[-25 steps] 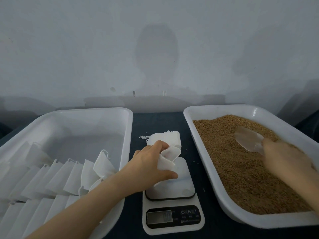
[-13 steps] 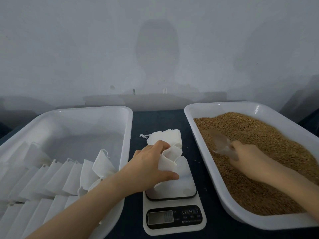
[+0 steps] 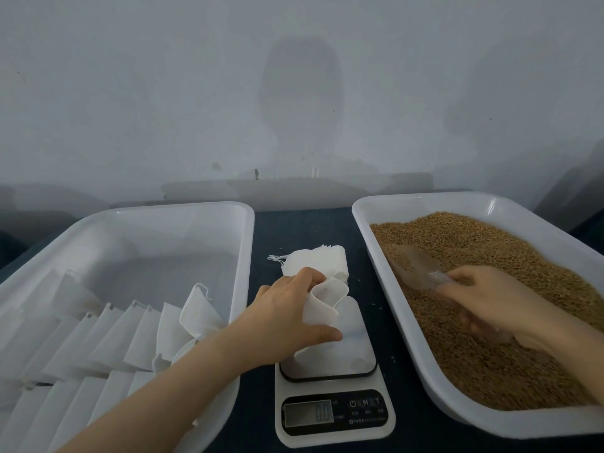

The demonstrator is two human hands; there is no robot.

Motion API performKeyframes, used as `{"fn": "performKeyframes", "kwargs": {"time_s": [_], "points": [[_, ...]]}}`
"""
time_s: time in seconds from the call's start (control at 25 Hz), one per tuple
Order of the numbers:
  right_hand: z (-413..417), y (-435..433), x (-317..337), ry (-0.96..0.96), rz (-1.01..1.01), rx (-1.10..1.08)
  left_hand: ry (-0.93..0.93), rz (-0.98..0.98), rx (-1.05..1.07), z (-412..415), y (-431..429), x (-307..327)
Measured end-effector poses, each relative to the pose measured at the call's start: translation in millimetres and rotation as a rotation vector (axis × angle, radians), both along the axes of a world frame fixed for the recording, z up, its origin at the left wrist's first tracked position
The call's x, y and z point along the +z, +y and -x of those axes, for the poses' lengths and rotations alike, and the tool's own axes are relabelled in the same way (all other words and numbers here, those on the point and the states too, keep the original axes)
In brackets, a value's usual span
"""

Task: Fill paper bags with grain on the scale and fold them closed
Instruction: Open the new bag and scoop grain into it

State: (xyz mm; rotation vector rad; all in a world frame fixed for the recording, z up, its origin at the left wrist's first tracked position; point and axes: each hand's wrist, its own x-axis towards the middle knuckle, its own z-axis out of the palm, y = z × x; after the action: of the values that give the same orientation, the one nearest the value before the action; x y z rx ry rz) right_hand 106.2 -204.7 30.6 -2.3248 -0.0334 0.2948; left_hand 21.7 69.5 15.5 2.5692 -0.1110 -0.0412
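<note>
Grain [image 3: 490, 250] fills the right tray [image 3: 425, 199], where the right hand [image 3: 490, 299] has its grip clamped on a clear scoop [image 3: 415, 266] lying in it. On the scale [image 3: 358, 344] to its left, the left hand [image 3: 287, 318] pinches a paper bag [image 3: 327, 299] upright, the bag's open mouth just right of the grip.

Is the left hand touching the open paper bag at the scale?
Touching. The head view shows the left hand with fingers curled over the rim of the open paper bag and the thumb against its side.
</note>
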Motion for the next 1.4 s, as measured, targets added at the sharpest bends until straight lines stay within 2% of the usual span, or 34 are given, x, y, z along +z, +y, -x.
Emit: {"fn": "performKeyframes", "kwargs": {"time_s": [0.36, 0.64, 0.76, 1.0, 1.2, 1.4], "points": [[0.0, -3.8, -2.6, 0.027, 0.031, 0.015, -0.019, -0.014, -0.005, 2.4, 0.9, 0.7], [2.0, -6.9, 0.9, -0.074, 0.043, 0.011, -0.017, -0.007, -0.015, 2.0, 1.4, 0.4], [5.0, -4.7, 4.4, -0.149, 0.067, 0.014, -0.006, 0.013, -0.014, 0.4, 1.2, 1.2], [13.2, -13.2, 26.3, -0.394, 0.263, 0.129, 0.009, 0.076, -0.009, -2.4, 1.5, 1.2], [28.6, -30.3, 51.4, -0.56, 0.226, 0.192, 0.01, 0.116, -0.006, -3.8, 2.2, 0.3], [41.4, -36.8, 62.1, -0.555, 0.204, 0.325, -0.002, 0.138, 0.013, -3.8, 2.0, 1.4]]}}
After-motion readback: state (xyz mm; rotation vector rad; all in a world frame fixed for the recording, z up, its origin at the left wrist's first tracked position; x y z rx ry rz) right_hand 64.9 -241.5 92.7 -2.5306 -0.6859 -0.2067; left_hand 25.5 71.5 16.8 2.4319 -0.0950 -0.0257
